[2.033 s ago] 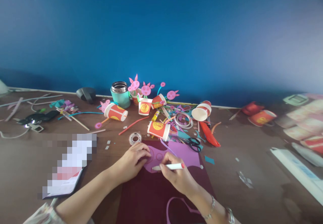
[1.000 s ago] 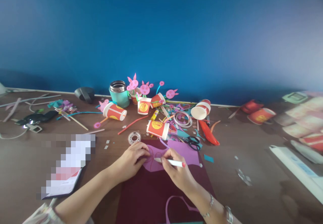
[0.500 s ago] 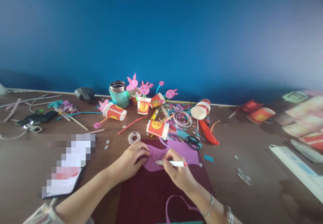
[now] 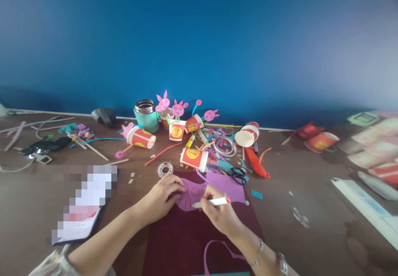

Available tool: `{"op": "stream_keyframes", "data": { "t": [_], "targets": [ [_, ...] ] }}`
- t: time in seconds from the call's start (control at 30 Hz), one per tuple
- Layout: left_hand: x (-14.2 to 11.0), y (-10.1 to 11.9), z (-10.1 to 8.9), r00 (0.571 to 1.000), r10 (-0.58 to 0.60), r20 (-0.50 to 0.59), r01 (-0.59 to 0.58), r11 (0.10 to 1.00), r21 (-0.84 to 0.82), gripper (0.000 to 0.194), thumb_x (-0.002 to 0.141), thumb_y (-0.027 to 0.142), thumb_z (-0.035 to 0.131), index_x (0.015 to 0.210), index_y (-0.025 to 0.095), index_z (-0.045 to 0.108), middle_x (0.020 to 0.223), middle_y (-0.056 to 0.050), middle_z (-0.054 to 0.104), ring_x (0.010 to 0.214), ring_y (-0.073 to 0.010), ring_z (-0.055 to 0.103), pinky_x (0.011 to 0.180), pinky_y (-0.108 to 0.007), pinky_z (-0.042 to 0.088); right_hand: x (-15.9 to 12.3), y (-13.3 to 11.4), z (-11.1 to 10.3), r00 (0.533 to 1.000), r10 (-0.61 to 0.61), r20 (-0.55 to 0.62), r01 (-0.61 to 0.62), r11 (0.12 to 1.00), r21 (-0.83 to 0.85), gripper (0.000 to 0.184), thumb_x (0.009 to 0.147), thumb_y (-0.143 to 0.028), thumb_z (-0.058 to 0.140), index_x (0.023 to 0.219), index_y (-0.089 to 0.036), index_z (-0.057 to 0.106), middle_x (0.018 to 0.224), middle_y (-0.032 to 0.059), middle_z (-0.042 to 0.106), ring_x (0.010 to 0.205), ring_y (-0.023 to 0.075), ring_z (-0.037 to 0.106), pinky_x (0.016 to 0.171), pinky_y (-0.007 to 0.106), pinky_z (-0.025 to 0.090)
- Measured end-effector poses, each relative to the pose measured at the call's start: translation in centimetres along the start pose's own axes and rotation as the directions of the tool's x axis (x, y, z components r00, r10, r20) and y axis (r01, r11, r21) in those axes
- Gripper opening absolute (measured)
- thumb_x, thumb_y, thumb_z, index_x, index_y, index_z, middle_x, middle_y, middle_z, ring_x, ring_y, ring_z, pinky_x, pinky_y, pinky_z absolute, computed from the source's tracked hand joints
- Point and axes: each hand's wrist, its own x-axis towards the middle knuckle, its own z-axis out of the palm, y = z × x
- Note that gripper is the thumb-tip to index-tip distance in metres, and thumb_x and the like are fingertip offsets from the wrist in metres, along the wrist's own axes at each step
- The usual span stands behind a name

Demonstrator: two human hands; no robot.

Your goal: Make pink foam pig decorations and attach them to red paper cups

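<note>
Around a mat [image 4: 180, 238] bearing paper [image 4: 195, 185]: phone [image 4: 88, 205] at nine o'clock, flask [image 4: 147, 121] at eleven, nearest cup [image 4: 194, 159] at twelve, scissors [image 4: 238, 171] at one

Near a blue wall [image 4: 199, 39], an open turquoise flask with metal rim [image 4: 146, 120]; at left, a flat dark-edged phone [image 4: 88, 197]; far right, a long white bar [image 4: 364, 207].

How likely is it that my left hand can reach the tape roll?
Likely yes: the tape roll sits just beyond your left hand, with nothing visible in between, though its fingers rest on the purple paper.
</note>
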Motion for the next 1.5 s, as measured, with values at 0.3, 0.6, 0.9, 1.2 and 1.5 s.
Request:
{"op": "stream_keyframes", "data": {
  "t": [0.3, 0.6, 0.9, 1.2, 1.5],
  "targets": [
    [-0.06, -0.06, 0.04, 1.0, 0.005, -0.006, -0.005, 1.0, 0.01, 0.017, 0.083, 0.01, 0.053, 0.091, 0.019, 0.065, 0.1, -0.005, 0.062, 0.096, -0.017, 0.056, 0.088, -0.031, 0.045, -0.1, -0.14, -0.03, 0.999, 0.013, 0.045, -0.014, 1.0, 0.026, 0.021, 0.078, -0.018, 0.049, 0.061, -0.021, 0.037, 0.048, -0.0071, 0.04, 0.044, 0.0079, 0.035, 0.043, 0.019, 0.027],
    [-0.16, -0.3, 0.2, 1.0, -0.001, 0.0, 0.001, 1.0, 0.015, 0.017, 0.083, 0.011, 0.053, 0.091, 0.02, 0.065, 0.101, -0.005, 0.062, 0.097, -0.0174, 0.056, 0.089, -0.032, 0.044, -0.06, -0.23, -0.13, 0.997, 0.023, 0.078, -0.025, 0.999, 0.03, 0.019, 0.079, -0.019, 0.049, 0.063, -0.021, 0.04, 0.05, -0.0069, 0.041, 0.047, 0.0083, 0.036, 0.045, 0.02, 0.029],
    [-0.02, -0.13, 0.05, 1.0, 0.001, -0.001, -0.001, 1.0, 0.007, 0.018, 0.083, 0.01, 0.053, 0.092, 0.021, 0.065, 0.1, -0.005, 0.062, 0.096, -0.0172, 0.056, 0.088, -0.031, 0.045, -0.11, -0.21, -0.05, 0.995, -0.014, 0.098, 0.012, 1.0, 0.018, 0.019, 0.081, -0.021, 0.049, 0.065, -0.021, 0.039, 0.054, -0.0067, 0.04, 0.05, 0.0089, 0.035, 0.047, 0.021, 0.03],
    [-0.02, -0.1, -0.02, 1.0, 0.001, 0.001, -0.001, 1.0, 0.003, 0.017, 0.083, 0.011, 0.053, 0.092, 0.02, 0.065, 0.101, -0.006, 0.062, 0.097, -0.0175, 0.056, 0.089, -0.032, 0.045, -0.03, -0.51, -0.02, 0.998, 0.012, 0.068, -0.013, 1.0, 0.018, 0.021, 0.083, -0.024, 0.049, 0.065, -0.021, 0.039, 0.053, -0.0071, 0.038, 0.048, 0.0086, 0.035, 0.046, 0.02, 0.03],
    [-0.04, -0.15, 0.05, 1.0, 0.007, -0.002, -0.007, 1.0, -0.014, 0.017, 0.084, 0.012, 0.052, 0.094, 0.02, 0.064, 0.102, -0.006, 0.061, 0.097, -0.0179, 0.057, 0.09, -0.033, 0.046, 0.03, -0.1, 0.17, 0.999, 0.006, 0.042, -0.01, 0.997, 0.081, 0.022, 0.085, -0.03, 0.05, 0.068, -0.021, 0.04, 0.056, -0.0056, 0.038, 0.053, 0.0113, 0.049, 0.051, 0.02, 0.039]
  ]
}}
